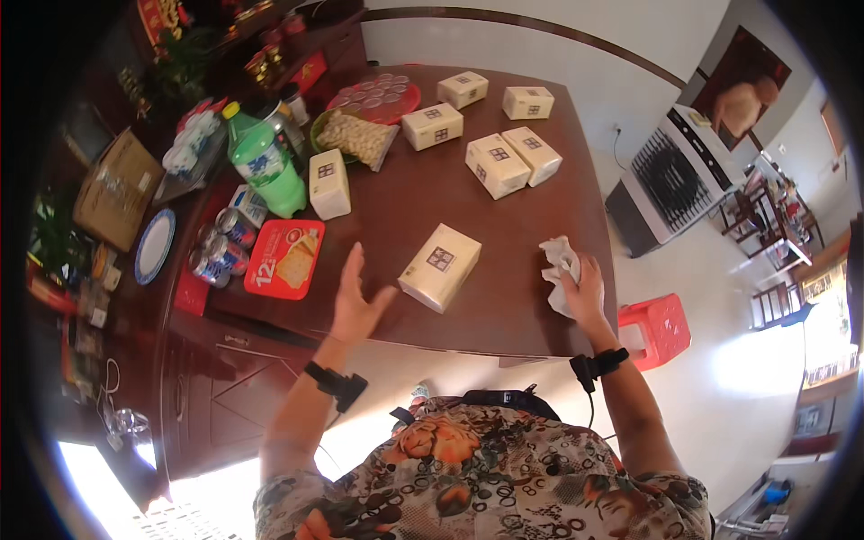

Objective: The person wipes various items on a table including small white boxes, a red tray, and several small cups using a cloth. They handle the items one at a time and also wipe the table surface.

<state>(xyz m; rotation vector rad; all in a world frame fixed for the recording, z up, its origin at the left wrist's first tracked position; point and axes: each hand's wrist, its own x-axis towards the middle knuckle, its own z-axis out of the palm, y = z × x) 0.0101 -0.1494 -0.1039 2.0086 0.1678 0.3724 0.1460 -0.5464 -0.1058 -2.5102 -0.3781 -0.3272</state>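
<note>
My right hand (586, 291) grips a crumpled whitish cloth (560, 256) against the dark wooden tabletop (405, 202), close to its right edge. Fingers spread and palm empty, my left hand (358, 300) hovers by the near edge. Between the two hands lies a wrapped pack of tissues (442, 266), nearest to my left hand but apart from it. Farther back, a pair of tissue packs (498, 165) sits side by side, with several more behind and one pack (329, 183) standing at the left. Left of my left hand is a red cracker package (283, 260).
A green soda bottle (266, 162), drink cans (226, 250) and a bag of nuts (354, 138) crowd the left side. Small cups sit on a red tray (408, 101). Beyond the right edge are a red plastic stool (655, 331) and an air cooler (675, 179). Another person (742, 104) is in the background.
</note>
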